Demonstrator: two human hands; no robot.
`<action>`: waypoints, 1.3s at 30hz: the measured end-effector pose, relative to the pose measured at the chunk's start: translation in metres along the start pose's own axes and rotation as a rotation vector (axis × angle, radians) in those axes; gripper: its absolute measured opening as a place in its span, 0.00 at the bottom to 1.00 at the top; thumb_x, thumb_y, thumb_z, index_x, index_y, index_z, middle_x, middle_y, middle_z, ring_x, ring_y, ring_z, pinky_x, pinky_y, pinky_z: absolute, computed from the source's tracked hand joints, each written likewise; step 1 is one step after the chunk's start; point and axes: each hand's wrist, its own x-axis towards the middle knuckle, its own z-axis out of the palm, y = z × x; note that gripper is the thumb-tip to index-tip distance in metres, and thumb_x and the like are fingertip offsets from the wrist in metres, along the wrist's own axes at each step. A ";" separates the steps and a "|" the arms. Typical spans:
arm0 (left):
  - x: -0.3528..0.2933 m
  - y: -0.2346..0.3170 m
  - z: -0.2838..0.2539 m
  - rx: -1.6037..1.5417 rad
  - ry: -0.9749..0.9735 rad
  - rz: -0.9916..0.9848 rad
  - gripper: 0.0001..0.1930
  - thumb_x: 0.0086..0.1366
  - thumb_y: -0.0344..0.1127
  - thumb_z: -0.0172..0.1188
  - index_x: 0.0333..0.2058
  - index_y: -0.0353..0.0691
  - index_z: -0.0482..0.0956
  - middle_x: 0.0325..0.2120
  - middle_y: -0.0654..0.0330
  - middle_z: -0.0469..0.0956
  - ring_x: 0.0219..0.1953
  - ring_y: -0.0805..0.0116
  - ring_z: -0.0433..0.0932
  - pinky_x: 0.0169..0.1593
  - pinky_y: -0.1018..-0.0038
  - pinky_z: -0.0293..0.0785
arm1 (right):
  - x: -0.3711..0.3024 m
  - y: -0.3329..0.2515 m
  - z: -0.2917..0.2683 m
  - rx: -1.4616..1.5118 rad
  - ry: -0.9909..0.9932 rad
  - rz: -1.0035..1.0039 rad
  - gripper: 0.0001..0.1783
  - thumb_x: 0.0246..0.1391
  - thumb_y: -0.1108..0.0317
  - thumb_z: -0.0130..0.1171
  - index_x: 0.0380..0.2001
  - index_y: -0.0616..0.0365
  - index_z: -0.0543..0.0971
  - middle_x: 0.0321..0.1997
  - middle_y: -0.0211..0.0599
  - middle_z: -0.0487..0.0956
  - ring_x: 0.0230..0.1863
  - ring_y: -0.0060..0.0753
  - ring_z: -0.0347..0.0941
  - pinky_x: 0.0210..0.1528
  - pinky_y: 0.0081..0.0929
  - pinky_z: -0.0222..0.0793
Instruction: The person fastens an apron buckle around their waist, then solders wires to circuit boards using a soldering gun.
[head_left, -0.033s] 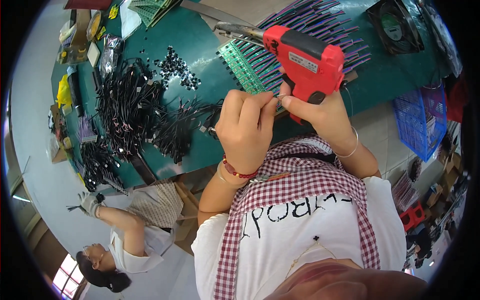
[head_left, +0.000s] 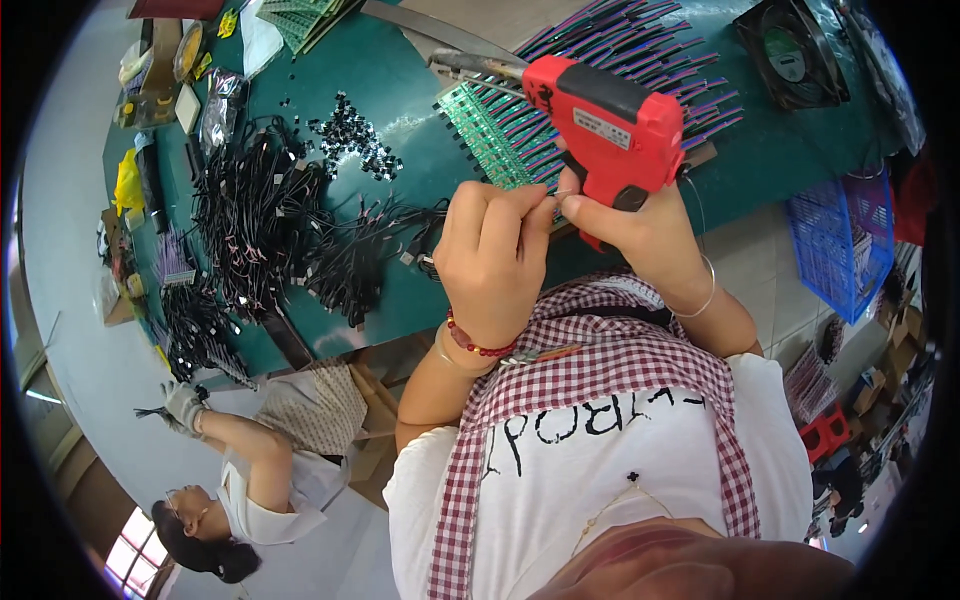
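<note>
My right hand [head_left: 650,235] is wrapped round the handle of a red and black soldering gun [head_left: 615,120], whose metal nozzle points left over the table. Its thumb and a finger also meet the fingertips of my left hand [head_left: 490,250]. The left thumb and forefinger are pinched on a thin pale wire [head_left: 562,193], mostly hidden between the fingers. Just beyond lies a green circuit board panel [head_left: 485,135], with rows of black, pink and blue striped wires [head_left: 640,60] fanned out beside it.
Bundles of black cables [head_left: 250,215] and a pile of small black parts [head_left: 355,140] cover the table's left. A black fan [head_left: 788,55] stands at the far right. A blue crate [head_left: 840,245] is below on the floor. A gloved co-worker [head_left: 260,450] works at lower left.
The soldering gun has shifted very slightly left and down in my right hand. My left hand stays in place. The co-worker's gloved hands have moved a little.
</note>
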 end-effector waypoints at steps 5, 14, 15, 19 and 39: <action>-0.006 -0.001 -0.004 -0.037 -0.006 -0.021 0.10 0.48 0.22 0.68 0.29 0.37 0.78 0.25 0.57 0.72 0.26 0.62 0.74 0.26 0.71 0.69 | -0.003 0.000 0.001 -0.024 -0.023 0.000 0.12 0.45 0.75 0.66 0.35 0.61 0.78 0.31 0.26 0.79 0.31 0.16 0.73 0.35 0.18 0.70; 0.005 -0.031 -0.011 0.073 -0.079 -0.064 0.07 0.51 0.24 0.65 0.28 0.37 0.76 0.28 0.58 0.72 0.31 0.59 0.73 0.33 0.67 0.69 | -0.017 -0.002 -0.016 0.023 0.037 0.089 0.19 0.51 0.73 0.61 0.46 0.65 0.73 0.27 0.30 0.76 0.27 0.20 0.71 0.30 0.20 0.67; 0.005 -0.034 -0.008 0.155 -0.097 -0.035 0.06 0.51 0.24 0.65 0.27 0.37 0.76 0.29 0.58 0.73 0.33 0.60 0.74 0.35 0.69 0.70 | -0.023 -0.001 -0.020 0.045 0.096 0.079 0.23 0.53 0.74 0.58 0.52 0.69 0.68 0.25 0.34 0.73 0.23 0.23 0.68 0.28 0.21 0.65; 0.005 -0.042 -0.002 0.248 -0.143 0.025 0.08 0.49 0.26 0.65 0.27 0.39 0.74 0.39 0.58 0.76 0.42 0.59 0.74 0.44 0.66 0.66 | -0.043 0.007 -0.051 0.062 0.038 0.030 0.24 0.55 0.67 0.57 0.51 0.70 0.68 0.18 0.32 0.66 0.18 0.22 0.61 0.22 0.21 0.61; 0.002 -0.045 0.003 0.255 -0.118 0.039 0.08 0.48 0.24 0.62 0.24 0.38 0.70 0.45 0.55 0.76 0.45 0.57 0.74 0.48 0.64 0.62 | -0.090 0.049 -0.094 -0.266 -0.109 0.094 0.16 0.54 0.69 0.57 0.44 0.66 0.70 0.26 0.34 0.72 0.25 0.24 0.68 0.29 0.23 0.64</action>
